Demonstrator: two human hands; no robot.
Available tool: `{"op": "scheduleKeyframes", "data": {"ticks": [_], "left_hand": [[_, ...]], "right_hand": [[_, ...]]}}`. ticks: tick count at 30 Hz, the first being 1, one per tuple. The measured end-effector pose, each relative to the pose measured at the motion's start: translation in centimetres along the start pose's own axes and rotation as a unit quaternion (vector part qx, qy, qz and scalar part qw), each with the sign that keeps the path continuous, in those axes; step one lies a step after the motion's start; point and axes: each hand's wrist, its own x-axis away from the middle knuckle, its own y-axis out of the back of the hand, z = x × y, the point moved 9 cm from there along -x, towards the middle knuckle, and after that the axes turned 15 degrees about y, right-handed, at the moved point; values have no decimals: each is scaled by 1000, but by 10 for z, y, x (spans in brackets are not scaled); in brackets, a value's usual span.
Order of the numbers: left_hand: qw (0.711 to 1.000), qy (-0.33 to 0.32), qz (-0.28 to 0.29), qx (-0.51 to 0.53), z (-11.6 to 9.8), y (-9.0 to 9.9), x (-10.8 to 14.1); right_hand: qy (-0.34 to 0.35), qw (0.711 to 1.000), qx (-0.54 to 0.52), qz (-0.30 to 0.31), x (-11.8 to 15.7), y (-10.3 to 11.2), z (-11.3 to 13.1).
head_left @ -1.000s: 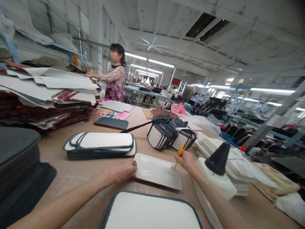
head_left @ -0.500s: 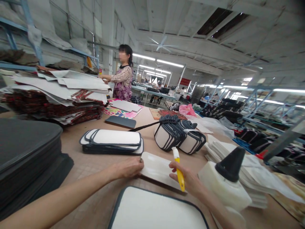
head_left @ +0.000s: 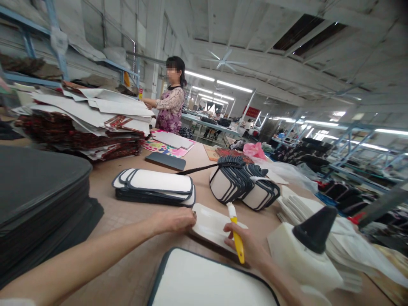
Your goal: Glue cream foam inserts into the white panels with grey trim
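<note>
My left hand (head_left: pixel 180 219) grips the left end of a small pale rounded panel (head_left: pixel 210 221), tilted a little above the table. In my right hand (head_left: pixel 244 242) is a brush with a yellow handle (head_left: pixel 237 244), its white bristles pointing up and away, over the panel's right part. Just in front of me lies a larger white panel with a dark edge (head_left: pixel 207 280). Beyond my left hand is a stack of white dark-edged panels (head_left: pixel 159 180). Bundles of similar pieces (head_left: pixel 226 182) stand behind the brush.
At the right stands a pale bottle with a black cone top (head_left: pixel 302 255), beside stacked pale sheets (head_left: pixel 299 204). Large dark panels (head_left: pixel 38 195) are piled at the left, with a tall fabric stack (head_left: pixel 83 123) behind. A person (head_left: pixel 172 97) stands across the table.
The view has shifted slightly, moving the background to the right. My right hand and the brush have moved slightly left relative to the small panel. My left hand keeps its hold.
</note>
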Motion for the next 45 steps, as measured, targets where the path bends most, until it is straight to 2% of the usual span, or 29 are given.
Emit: {"op": "scheduleKeyframes", "data": {"ticks": [5,13,17,20,23,25,27,28,30,32,34,36,37,39,42,43,45], "left_hand": [[999,38,-8,-23,1,2,-5],[997,46,9,-56,-6,4,-13],[997,66,6,-46,-4,5,-15],[994,102,-25,-27,6,6,-14],[984,159,-83,5,24,15,-12],[971,200,-130,33,35,28,-8],[953,234,-182,63,40,51,-1],[942,249,-210,78,39,66,5],[919,272,-268,102,29,101,23],[893,275,-333,125,11,138,45],[861,231,-415,182,-11,173,71],[842,178,-449,241,-29,194,87],[841,157,-441,271,-34,198,89],[850,129,-378,345,-36,194,82],[841,91,-269,461,-29,178,68],[848,92,-237,466,-26,171,66],[887,121,-171,413,-22,152,68]], "right_hand": [[-10,1000,-6,2,4,2,4],[-17,1000,3,6,9,4,6],[-12,1000,11,7,3,1,17],[-13,997,70,28,2,-2,20],[-16,982,183,40,11,3,3],[-40,974,224,10,21,19,-18],[-62,973,213,-67,31,46,-29],[-64,972,196,-117,35,63,-27],[-55,960,158,-224,45,98,-5],[-55,938,128,-319,57,129,30],[-61,913,102,-391,69,154,66],[-62,891,67,-445,81,168,91],[-61,880,49,-468,86,173,98],[-54,859,12,-509,93,177,99],[-42,834,-72,-546,92,180,79],[-39,828,-99,-551,89,182,72],[-31,820,-123,-558,84,189,62]]}}
